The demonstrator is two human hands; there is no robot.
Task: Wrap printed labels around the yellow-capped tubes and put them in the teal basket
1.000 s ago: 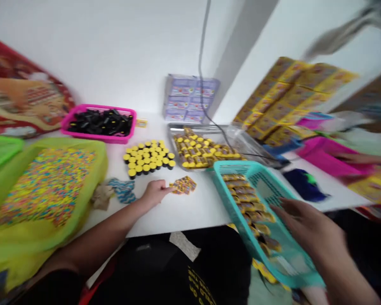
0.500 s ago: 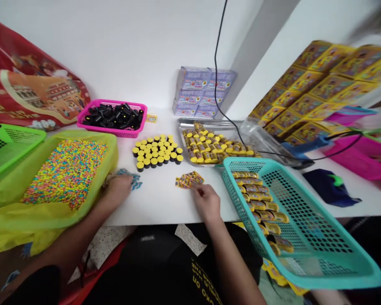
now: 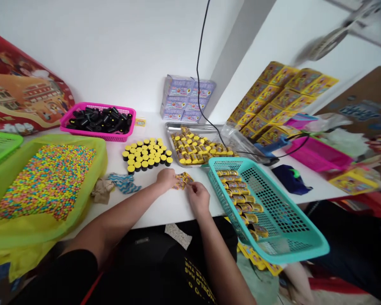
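Note:
Small printed yellow labels (image 3: pixel 183 180) lie fanned out on the white table between my two hands. My right hand (image 3: pixel 199 198) pinches their right end between thumb and finger. At the left end, my left hand (image 3: pixel 166 179) is curled with its fingertips against the labels; what they grip is hidden. Just beyond stand several black tubs with yellow lids (image 3: pixel 146 154), upright in a tight group. A blue-and-white wavy-patterned cloth (image 3: pixel 124 183) and a crumpled brown cloth (image 3: pixel 102 190) lie left of my left forearm.
Left: a yellow-lined bin of coloured candies (image 3: pixel 47 180) and a pink basket (image 3: pixel 131 130) of black tubs. Behind: a metal tray (image 3: pixel 174 142) of labelled tubs and purple boxes (image 3: pixel 187 97). Right: a teal basket (image 3: pixel 300 216) with labelled tubs, yellow boxes (image 3: pixel 273 99) and a black cable (image 3: pixel 198 63).
My left hand has left the blue patterned cloth and moved right to the labels. My right hand stays at the labels' right end. The view has turned to the right.

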